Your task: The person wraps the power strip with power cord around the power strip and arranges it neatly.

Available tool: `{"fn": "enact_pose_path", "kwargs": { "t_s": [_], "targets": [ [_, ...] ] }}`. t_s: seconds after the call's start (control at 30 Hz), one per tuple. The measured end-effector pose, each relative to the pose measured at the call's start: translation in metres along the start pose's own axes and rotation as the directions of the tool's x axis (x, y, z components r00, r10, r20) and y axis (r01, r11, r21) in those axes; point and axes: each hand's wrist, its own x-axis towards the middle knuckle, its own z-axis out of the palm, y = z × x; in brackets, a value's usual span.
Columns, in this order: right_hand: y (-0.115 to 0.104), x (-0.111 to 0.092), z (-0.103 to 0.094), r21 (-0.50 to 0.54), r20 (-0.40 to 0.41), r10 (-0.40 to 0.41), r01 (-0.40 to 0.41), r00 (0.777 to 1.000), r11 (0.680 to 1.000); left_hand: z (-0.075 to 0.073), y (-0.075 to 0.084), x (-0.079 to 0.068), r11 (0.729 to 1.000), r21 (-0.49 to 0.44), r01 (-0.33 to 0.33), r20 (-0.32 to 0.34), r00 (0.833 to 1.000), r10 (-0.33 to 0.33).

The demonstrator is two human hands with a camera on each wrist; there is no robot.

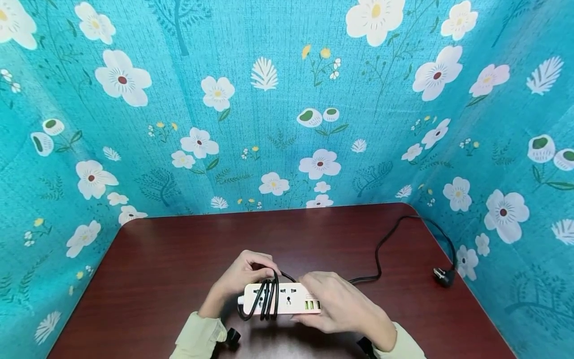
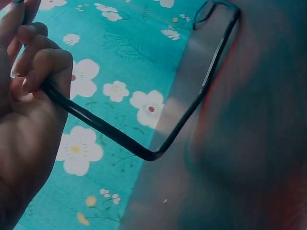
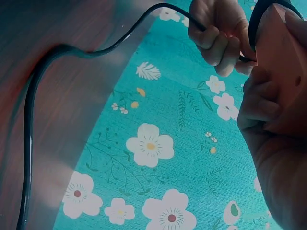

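A white power strip (image 1: pixel 296 300) with sockets and green USB ports is held above the table near its front. Several turns of its black cord (image 1: pixel 268 299) wrap around the strip's left half. My right hand (image 1: pixel 338 304) grips the strip's right end, thumb and fingers on opposite sides. At the strip's back edge my left hand (image 1: pixel 246 273) pinches the cord; in the left wrist view the cord (image 2: pixel 103 127) runs out of the curled fingers. The right wrist view shows the strip's underside (image 3: pixel 283 62) and the left hand (image 3: pixel 218 38) closed around the cord.
From the hands, loose cord (image 1: pixel 377 254) trails across the dark red table (image 1: pixel 188 249) to the right. Its black plug (image 1: pixel 444 275) lies by the table's right edge. Blue floral cloth (image 1: pixel 278 124) stands behind and on both sides.
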Motion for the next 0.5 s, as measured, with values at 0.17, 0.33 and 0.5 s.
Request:
{"fn": "enact_pose_path", "kwargs": {
  "t_s": [0.17, 0.33, 0.5],
  "targets": [
    [0.001, 0.004, 0.002, 0.017, -0.027, -0.005, 0.006, 1.000, 1.000, 0.008, -0.007, 0.004, 0.999, -0.040, -0.022, 0.012, 1.000, 0.023],
    [0.000, 0.007, 0.003, 0.016, -0.078, -0.006, 0.008, 0.997, 1.000, 0.020, -0.006, 0.008, 0.996, -0.073, -0.048, -0.010, 0.999, 0.048],
    [0.002, 0.006, 0.002, 0.021, -0.111, 0.000, 0.002, 0.994, 1.000, 0.030, -0.001, 0.008, 0.997, -0.057, -0.050, -0.079, 0.996, 0.046]
  ]
}}
